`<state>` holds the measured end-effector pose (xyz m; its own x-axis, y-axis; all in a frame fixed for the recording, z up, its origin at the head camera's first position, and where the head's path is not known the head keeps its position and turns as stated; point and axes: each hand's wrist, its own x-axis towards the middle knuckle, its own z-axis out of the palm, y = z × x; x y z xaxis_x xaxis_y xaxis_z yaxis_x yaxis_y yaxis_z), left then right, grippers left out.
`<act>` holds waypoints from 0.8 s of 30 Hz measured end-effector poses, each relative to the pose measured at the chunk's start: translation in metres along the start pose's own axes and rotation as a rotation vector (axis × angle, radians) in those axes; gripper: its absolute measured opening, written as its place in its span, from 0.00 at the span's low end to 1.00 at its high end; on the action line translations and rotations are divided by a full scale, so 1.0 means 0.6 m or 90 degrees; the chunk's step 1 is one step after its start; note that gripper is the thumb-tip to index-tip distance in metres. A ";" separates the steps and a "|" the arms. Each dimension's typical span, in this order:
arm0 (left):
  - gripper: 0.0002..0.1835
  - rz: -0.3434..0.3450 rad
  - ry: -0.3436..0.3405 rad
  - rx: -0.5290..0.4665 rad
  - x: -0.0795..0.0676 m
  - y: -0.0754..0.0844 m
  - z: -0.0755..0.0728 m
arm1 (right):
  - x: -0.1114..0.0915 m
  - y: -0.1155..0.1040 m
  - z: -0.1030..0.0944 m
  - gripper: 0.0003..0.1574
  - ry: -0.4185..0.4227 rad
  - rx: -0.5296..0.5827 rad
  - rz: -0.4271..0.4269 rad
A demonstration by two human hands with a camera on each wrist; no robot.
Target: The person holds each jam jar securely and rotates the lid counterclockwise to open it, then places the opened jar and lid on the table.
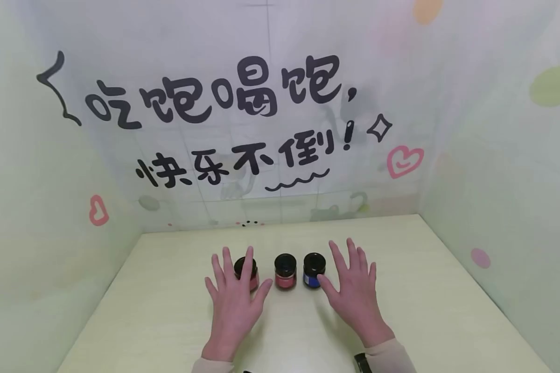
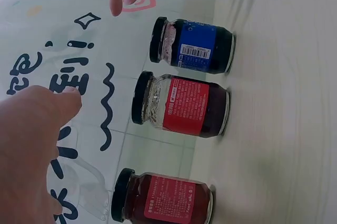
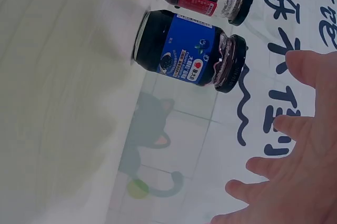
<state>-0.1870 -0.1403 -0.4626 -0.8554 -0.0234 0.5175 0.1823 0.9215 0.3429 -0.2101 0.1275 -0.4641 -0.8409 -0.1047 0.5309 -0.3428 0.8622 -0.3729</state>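
Observation:
Three glass jars with black lids stand upright in a row on the pale table. The left jar point(image 2: 168, 199) has a red label and is partly covered by my left hand point(image 1: 233, 305) in the head view. A second red-labelled jar point(image 1: 285, 272) is in the middle. At the right end is a blue-labelled jar point(image 3: 187, 50) with berries pictured on it. My left hand hovers over the left jar with fingers spread, holding nothing. My right hand point(image 1: 354, 295) is spread out beside the blue-labelled jar, its thumb in front of that jar's edge in the head view, gripping nothing.
The pale wooden table point(image 1: 168, 290) meets a printed backdrop point(image 1: 242, 207) with black Chinese lettering behind the jars. Decorated side walls point(image 1: 485, 197) enclose the left and right. A dark band point(image 1: 362, 362) shows at the right wrist.

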 end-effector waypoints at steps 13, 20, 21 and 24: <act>0.44 0.022 0.008 0.017 0.008 -0.019 -0.029 | 0.023 -0.001 -0.009 0.48 0.000 0.018 -0.051; 0.45 0.015 -0.009 0.008 0.006 -0.026 -0.035 | 0.052 -0.006 -0.016 0.49 0.006 0.038 -0.116; 0.45 0.014 -0.009 0.005 0.005 -0.027 -0.035 | 0.056 -0.007 -0.017 0.49 0.004 0.038 -0.124; 0.47 0.015 -0.009 -0.001 0.003 -0.032 -0.036 | 0.066 -0.009 -0.018 0.49 -0.003 0.032 -0.145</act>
<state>-0.1814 -0.1665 -0.4511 -0.8575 0.0036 0.5145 0.2032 0.9211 0.3322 -0.2371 0.1241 -0.4327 -0.7415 -0.2964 0.6019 -0.5445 0.7901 -0.2816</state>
